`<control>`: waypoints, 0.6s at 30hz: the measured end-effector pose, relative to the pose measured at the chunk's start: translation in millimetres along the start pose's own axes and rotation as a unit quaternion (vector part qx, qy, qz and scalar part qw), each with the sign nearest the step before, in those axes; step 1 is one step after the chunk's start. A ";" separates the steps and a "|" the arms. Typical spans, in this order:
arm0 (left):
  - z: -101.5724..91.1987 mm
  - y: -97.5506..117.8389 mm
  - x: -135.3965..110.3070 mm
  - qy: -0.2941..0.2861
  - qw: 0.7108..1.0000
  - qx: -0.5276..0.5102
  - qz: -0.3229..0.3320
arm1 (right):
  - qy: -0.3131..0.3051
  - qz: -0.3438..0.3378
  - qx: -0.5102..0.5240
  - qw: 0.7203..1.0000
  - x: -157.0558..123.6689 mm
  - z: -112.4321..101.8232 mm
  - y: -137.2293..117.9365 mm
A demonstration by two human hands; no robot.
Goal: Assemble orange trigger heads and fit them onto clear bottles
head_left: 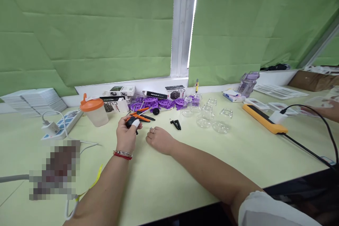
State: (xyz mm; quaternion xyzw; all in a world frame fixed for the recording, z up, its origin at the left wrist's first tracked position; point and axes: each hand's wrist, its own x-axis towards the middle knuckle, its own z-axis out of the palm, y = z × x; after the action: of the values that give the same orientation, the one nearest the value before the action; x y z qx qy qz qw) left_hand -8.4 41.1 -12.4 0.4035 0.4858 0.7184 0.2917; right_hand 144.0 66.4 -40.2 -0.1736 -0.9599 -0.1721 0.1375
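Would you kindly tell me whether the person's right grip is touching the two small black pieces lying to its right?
Apart: the head view shows a strip of table between the right grip and the black pieces.

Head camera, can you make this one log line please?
left hand: holds black part; right hand: near left hand; nearby: two black pieces

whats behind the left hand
Just beyond the left hand lie orange-and-black tools, with purple parts and printed boxes farther back. Whatever sits directly behind the hand and the black piece it holds is covered, so that can't be seen.
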 end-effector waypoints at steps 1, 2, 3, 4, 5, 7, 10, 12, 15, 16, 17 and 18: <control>-0.2 -1.0 0.1 -0.001 1.000 0.009 0.004 | -0.006 -0.020 -0.012 1.000 3.2 -1.3 0.1; -0.5 -2.2 0.5 0.000 1.000 0.016 0.008 | -0.014 -0.037 -0.024 0.999 6.0 -2.5 0.1; -0.8 -3.5 1.2 0.004 1.000 0.021 0.010 | -0.023 -0.053 -0.037 0.998 8.3 -3.6 0.2; -1.2 -4.8 2.0 0.008 1.000 0.024 0.010 | -0.033 -0.067 -0.048 0.996 10.2 -4.4 0.2; -1.5 -5.9 2.9 0.012 1.000 0.024 0.008 | -0.041 -0.079 -0.057 0.994 11.7 -5.2 0.2; -1.9 -7.6 4.4 0.019 1.000 0.023 0.004 | -0.055 -0.096 -0.065 0.992 13.3 -6.4 0.2; -1.6 -9.0 5.4 0.021 1.000 0.018 0.002 | -0.065 -0.108 -0.064 0.990 13.5 -7.5 0.7; -1.3 -9.6 5.4 0.020 1.000 0.013 0.003 | -0.064 -0.113 -0.065 0.989 12.9 -7.3 1.3; -1.0 -10.2 4.8 0.020 1.000 0.014 -0.001 | -0.062 -0.114 -0.066 0.989 12.1 -5.9 2.3; -1.0 -10.1 4.6 0.021 1.000 0.018 -0.003 | -0.063 -0.115 -0.066 0.989 12.0 -5.3 2.7; -1.0 -9.9 4.2 0.021 1.000 0.022 -0.006 | -0.064 -0.117 -0.066 0.989 11.9 -4.7 3.0; -1.0 -9.6 3.9 0.021 0.999 0.025 -0.008 | -0.066 -0.118 -0.065 0.989 11.9 -4.1 3.2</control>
State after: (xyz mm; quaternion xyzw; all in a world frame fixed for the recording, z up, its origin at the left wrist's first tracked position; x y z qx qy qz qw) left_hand -10.9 47.2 -20.4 0.3917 0.5131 0.7119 0.2765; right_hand 135.3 71.1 -31.7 -0.0786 -0.9674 -0.2373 0.0412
